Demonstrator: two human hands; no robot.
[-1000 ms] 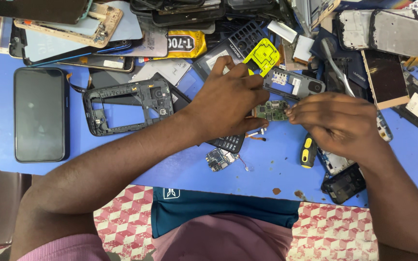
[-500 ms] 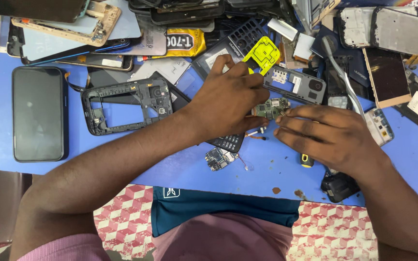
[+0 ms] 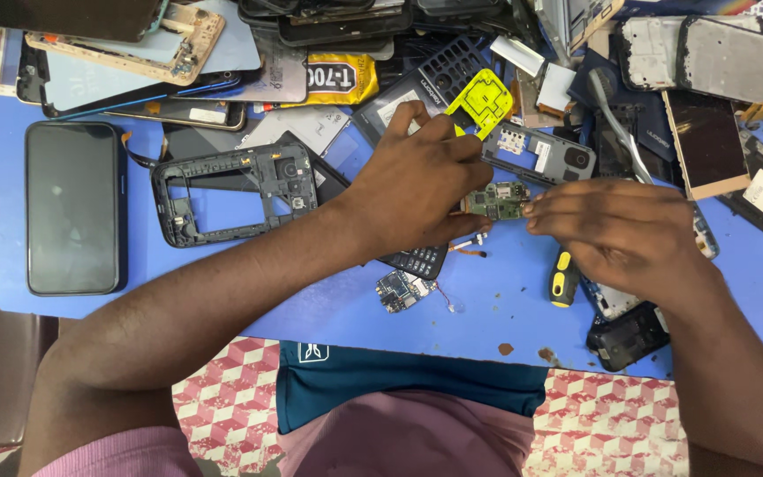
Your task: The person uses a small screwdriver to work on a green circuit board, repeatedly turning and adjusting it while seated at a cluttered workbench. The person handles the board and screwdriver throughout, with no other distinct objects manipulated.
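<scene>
A small green circuit board (image 3: 499,201) is held over the blue table (image 3: 523,300) between both hands. My left hand (image 3: 421,190) grips its left end with the fingers curled. My right hand (image 3: 615,230) pinches its right end with the fingertips. Under my left hand lies a dark keypad phone part (image 3: 417,261). A yellow-and-black screwdriver handle (image 3: 561,278) lies just below my right hand. A small loose board (image 3: 402,290) sits near the table's front edge.
A black phone (image 3: 74,208) lies at the left, with an empty black phone frame (image 3: 233,192) beside it. Several phone shells, screens and a yellow plastic frame (image 3: 480,102) are piled along the far side. A dark phone back (image 3: 627,337) lies at the front right.
My right hand has shifted slightly left and down toward the circuit board, now covering more of the screwdriver. My left hand has stayed on the board.
</scene>
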